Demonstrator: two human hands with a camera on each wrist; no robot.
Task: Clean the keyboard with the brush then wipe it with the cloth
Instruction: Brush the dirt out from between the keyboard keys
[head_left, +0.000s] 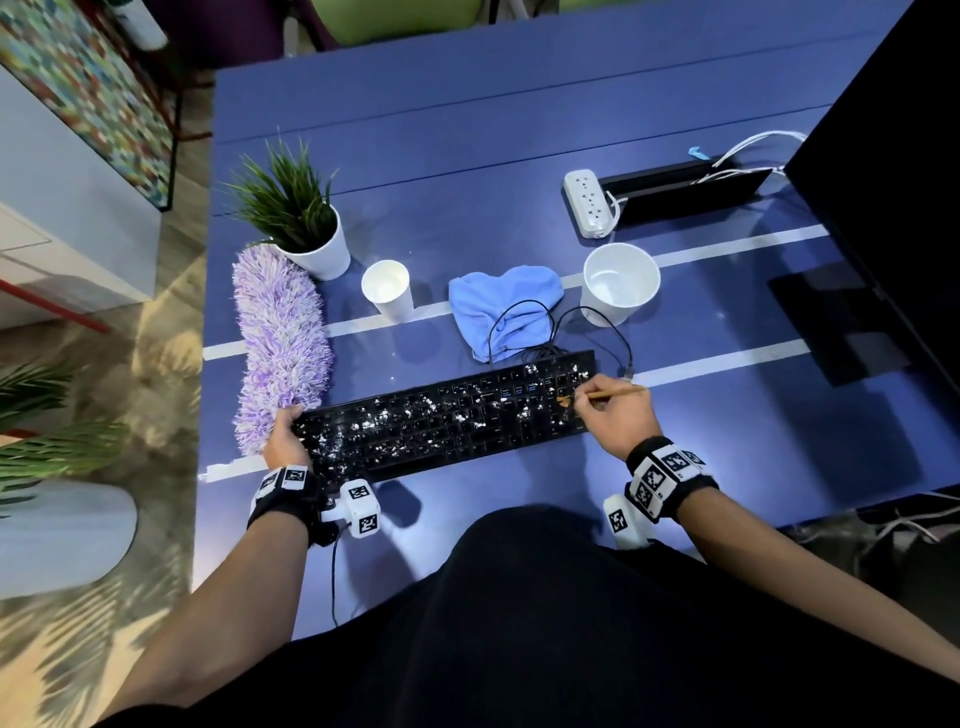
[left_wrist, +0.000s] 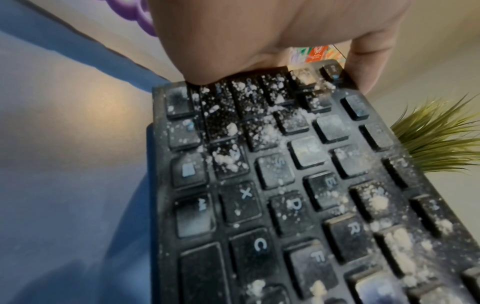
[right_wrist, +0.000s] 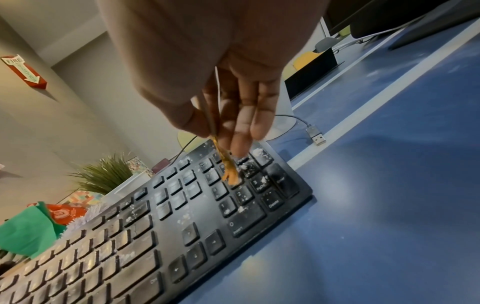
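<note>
A black keyboard (head_left: 447, 418), speckled w/ white powder, lies on a blue table (head_left: 519, 156), its long edge toward the person. The right hand (head_left: 618, 410) pinches a thin brush (head_left: 602, 396) between thumb and fingertips; the orange bristles touch a key in the number pad at the keyboard's right end. In the right wrist view the bristles (right_wrist: 230, 174) sit on the pad keys, powder clumped around them. The left hand (head_left: 285, 436) grips the keyboard's left end, thumb on the near-left keys and fingers curled round the far corner. The left wrist view shows a fingertip (left_wrist: 363, 67) hooked over that corner.

Just behind the keyboard lies a crumpled blue cloth (head_left: 504, 306), the keyboard's black cable (head_left: 571, 322) looped over it, the USB plug (right_wrist: 317, 136) loose on the table by the right end. A purple duster (head_left: 280, 338) lies off the left end, touching the left hand. Behind the keyboard stand a paper cup (head_left: 387, 288), a white pot (head_left: 621, 283) and a potted plant (head_left: 301, 218). Farther back: a power strip (head_left: 587, 202); a dark monitor (head_left: 883, 182) to the right.

White tape lines (head_left: 727, 244) cross the table. Left of it, patterned floor (head_left: 104, 623) and a colourful panel (head_left: 88, 93). A red fire sign (right_wrist: 24, 71) hangs on a beige wall.
</note>
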